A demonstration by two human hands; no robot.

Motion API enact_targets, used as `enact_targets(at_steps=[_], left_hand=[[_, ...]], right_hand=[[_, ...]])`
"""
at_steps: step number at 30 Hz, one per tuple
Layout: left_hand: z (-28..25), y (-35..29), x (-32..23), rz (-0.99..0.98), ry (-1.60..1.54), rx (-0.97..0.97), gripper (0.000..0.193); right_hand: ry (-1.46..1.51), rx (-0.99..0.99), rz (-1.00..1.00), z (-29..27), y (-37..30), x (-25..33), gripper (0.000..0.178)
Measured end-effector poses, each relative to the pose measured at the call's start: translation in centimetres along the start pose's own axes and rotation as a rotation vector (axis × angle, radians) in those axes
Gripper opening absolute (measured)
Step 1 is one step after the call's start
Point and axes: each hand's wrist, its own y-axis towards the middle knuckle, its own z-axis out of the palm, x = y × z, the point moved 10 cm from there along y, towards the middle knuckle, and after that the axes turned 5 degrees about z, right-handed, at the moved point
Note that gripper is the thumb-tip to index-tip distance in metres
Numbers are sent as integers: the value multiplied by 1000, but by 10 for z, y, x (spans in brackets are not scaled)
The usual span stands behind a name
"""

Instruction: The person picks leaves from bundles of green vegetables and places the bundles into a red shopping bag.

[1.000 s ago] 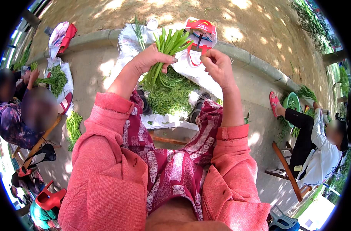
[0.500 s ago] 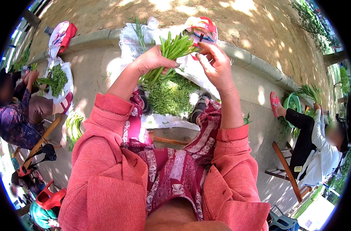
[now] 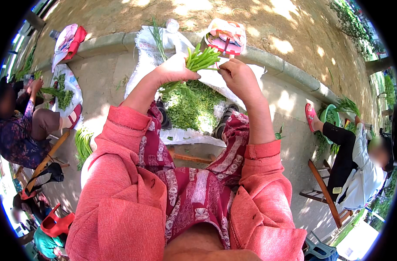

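Observation:
My left hand [image 3: 174,70] is wrapped round a bunch of green stems [image 3: 203,59], their cut ends pointing up and to the right. Close to its right side, my right hand [image 3: 240,79] pinches the end of one thin stem that sticks out of the bunch. Leafy parts of the bunch hang below my left hand. Under both hands, between my shoes, a heap of loose green leaves [image 3: 192,111] lies on a white woven sack [image 3: 187,138].
A red and white bag [image 3: 226,37] stands by the kerb [image 3: 274,63]. More long stems [image 3: 83,145] lie at left. A person [image 3: 22,119] sits at left handling greens; another person [image 3: 359,161] sits at right beside a green basin [image 3: 329,116].
My right hand has turned, and its fingers have closed on a stem at the bunch's side. The bunch in my left hand has tipped slightly to the right and lower.

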Motion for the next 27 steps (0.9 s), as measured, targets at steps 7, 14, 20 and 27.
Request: enact_targets(at_steps=[7, 14, 20, 27], left_hand=[[-4, 1, 6, 15, 47, 11, 30], [-7, 1, 13, -3, -1, -26, 27], [0, 1, 6, 10, -113, 24, 19], [6, 4, -2, -8, -212, 28, 21]], right_hand=[[-31, 63, 31, 12, 1, 2, 13], [-94, 6, 98, 13, 5, 0, 15], [-4, -163, 104, -5, 6, 3, 14], [213, -302, 186, -17, 1, -16, 10]])
